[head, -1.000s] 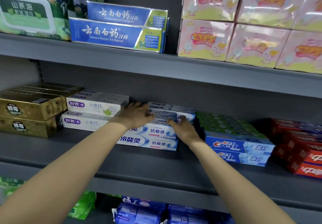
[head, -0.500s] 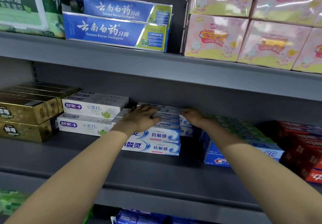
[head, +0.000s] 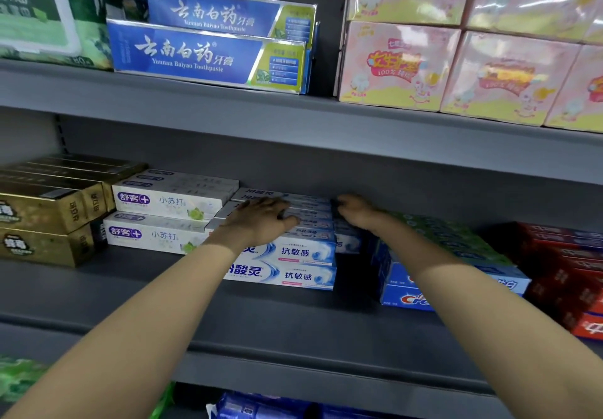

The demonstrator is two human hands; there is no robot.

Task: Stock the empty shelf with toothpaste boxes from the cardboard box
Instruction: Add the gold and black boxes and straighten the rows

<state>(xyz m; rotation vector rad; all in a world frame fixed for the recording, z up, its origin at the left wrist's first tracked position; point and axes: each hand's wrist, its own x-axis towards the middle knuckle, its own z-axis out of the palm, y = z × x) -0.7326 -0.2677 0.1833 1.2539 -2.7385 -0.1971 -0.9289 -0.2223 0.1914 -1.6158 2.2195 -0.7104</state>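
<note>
White-and-blue toothpaste boxes point(head: 293, 257) sit mid-shelf point(head: 293, 317), stacked between white boxes point(head: 169, 203) on the left and green-topped ones point(head: 456, 239) on the right. Left hand point(head: 261, 219) presses flat on top; right hand point(head: 357, 211) curls at the far end (grip unclear). Best square them gently, edges flush.

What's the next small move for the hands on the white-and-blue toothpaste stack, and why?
Probably slide the rear boxes forward. The left hand lies flat on top of the white-and-blue toothpaste stack; the right hand curls over its back right end, where a box sits set back from the front row.
</note>
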